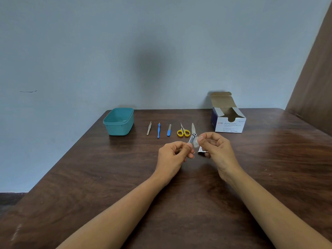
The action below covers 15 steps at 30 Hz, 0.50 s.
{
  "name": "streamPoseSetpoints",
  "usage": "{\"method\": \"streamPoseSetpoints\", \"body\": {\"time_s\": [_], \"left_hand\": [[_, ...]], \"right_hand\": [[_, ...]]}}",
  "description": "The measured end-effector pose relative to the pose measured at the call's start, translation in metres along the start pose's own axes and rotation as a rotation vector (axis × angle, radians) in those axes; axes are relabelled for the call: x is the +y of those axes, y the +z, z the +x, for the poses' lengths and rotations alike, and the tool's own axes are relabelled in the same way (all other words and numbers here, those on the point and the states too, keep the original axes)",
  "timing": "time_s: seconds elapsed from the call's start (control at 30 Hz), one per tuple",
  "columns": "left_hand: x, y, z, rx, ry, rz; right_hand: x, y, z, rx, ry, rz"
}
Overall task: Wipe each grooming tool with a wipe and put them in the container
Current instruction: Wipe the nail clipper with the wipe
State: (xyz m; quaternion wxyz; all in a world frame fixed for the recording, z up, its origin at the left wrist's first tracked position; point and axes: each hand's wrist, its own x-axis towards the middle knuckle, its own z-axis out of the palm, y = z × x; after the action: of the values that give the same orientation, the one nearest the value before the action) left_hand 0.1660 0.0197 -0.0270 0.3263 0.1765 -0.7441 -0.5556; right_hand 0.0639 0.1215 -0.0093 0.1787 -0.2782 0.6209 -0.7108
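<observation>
Left hand [175, 153] pinches the clipper [192, 139] by its near end, long axis slanting away-right toward the right hand [215, 146], which pinches the wipe [196, 142] against it (container [119, 129] lies far left).

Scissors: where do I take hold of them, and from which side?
Pinch the scissors by the yellow loops, coming from above at the near end. They lie flat, blades pointing away, loops toward you. The left hand holds the clipper close on their right, so keep clear.

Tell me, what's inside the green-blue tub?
Nothing shows inside the teal container; only its inner walls are visible. The near wall hides most of its floor.
</observation>
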Motion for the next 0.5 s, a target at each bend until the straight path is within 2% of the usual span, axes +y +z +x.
{"method": "streamPoseSetpoints", "body": {"time_s": [0.3, 0.5], "left_hand": [[-0.0007, 0.0003, 0.0011, 0.005, -0.014, 0.003], [-0.0001, 0.0004, 0.0005, -0.002, -0.002, 0.021]], "right_hand": [[0.0014, -0.003, 0.0033, 0.076, -0.064, 0.04], [0.0024, -0.002, 0.0021, 0.067, -0.067, 0.07]]}}
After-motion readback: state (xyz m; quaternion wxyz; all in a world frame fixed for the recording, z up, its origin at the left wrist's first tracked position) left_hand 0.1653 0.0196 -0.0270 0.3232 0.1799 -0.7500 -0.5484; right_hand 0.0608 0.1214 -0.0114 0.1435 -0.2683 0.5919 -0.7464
